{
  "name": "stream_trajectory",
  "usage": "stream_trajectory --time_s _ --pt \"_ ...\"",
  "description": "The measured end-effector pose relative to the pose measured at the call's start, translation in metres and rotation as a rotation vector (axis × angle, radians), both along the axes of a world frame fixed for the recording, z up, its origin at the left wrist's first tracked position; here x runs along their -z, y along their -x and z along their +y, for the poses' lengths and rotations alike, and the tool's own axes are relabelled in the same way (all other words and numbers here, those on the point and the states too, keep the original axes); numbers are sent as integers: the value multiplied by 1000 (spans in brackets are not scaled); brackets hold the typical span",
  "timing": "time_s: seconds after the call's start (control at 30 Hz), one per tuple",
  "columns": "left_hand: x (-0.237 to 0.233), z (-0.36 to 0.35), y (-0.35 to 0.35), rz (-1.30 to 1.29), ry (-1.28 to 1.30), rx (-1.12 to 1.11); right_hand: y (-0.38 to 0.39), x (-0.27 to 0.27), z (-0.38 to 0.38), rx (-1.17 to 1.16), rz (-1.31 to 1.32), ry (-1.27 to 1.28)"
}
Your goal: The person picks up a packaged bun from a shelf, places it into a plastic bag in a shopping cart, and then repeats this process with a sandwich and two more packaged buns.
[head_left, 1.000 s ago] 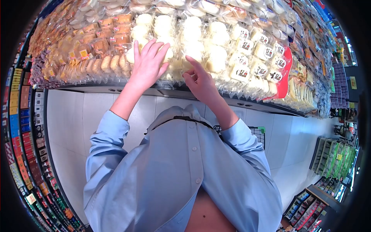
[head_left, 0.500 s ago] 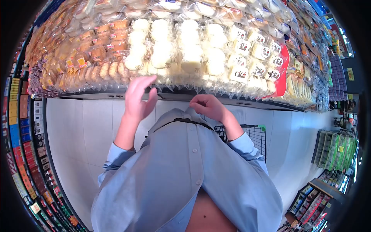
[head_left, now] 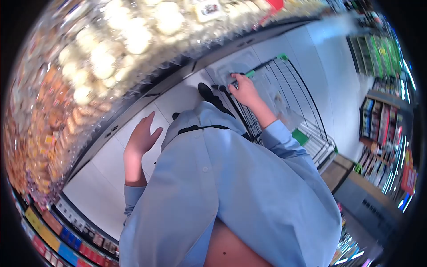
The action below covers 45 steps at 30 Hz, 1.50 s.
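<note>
My right hand [head_left: 245, 92] is closed on the handle of a shopping cart [head_left: 307, 95], at the near end of its black wire basket with green corner pieces. The fingers curl over a dark part of the handle, and some of that grip is hidden. My left hand [head_left: 141, 137] hangs in the air left of my waist, fingers stretched and thumb apart, holding nothing. It is nearest to the front edge of the display of bagged baked goods, without touching it.
Bagged pale buns [head_left: 133, 35] and orange-brown pastries [head_left: 42, 138] fill the display along the upper left. Boxed goods stand on a shelf [head_left: 66, 242] at lower left. A green rack [head_left: 378, 55] and further shelves [head_left: 382, 120] line the right side.
My view and body have turned to the right, so the display has swung to the upper left. My right hand has moved onto the cart handle. My left hand stays open, now lower and farther from the goods.
</note>
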<state>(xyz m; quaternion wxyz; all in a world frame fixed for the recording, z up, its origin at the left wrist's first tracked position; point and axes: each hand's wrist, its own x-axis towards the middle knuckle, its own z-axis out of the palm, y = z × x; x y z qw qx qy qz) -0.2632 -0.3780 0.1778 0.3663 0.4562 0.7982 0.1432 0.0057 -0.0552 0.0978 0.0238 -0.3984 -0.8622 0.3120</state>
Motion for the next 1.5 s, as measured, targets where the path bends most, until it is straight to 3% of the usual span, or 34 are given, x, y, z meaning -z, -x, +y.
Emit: stream_trajectory --time_s 0.1,0.13,0.23,0.33,0.43,0.53,0.63,0.77,0.83,0.93,0.97,1.03,1.13,1.17,1.27,1.37,1.5 --pt "-6 21 0 -54 274 105 -45 32 -15 265 -45 -238" --pt "-2 26 -2 -38 226 118 -62 46 -20 329 -64 -259" --pt "0 56 -14 63 73 196 -100 58 -31 465 -245 -4" --pt "-9 97 -34 79 7 280 -134 84 -45 331 -172 27" --pt "-17 137 -65 41 31 327 -142 73 -42 364 -70 23" --pt "-29 179 -107 -3 72 387 -151 82 -18 560 96 272" --pt "-26 214 -142 -28 59 494 -172 118 -3 562 303 -74" --pt "-11 263 -186 -18 48 641 -197 125 18 666 191 45" --pt "3 286 -212 -13 18 695 -207 149 24 671 260 69" --pt "17 330 -263 -26 355 620 -213 167 32 750 274 180" --pt "28 338 -276 25 345 675 -210 166 37 786 267 231" --pt "58 347 -294 128 318 781 -205 145 49 738 294 239" --pt "110 341 -307 248 -41 899 -201 155 49 632 331 145" --pt "125 341 -310 261 -49 931 -202 165 50 589 343 91" --pt "149 342 -318 310 -39 1019 -209 203 37 535 310 242" --pt "162 339 -323 329 29 1077 -216 221 31 399 155 473" --pt "171 335 -325 220 130 1101 -203 262 41 338 -70 496"
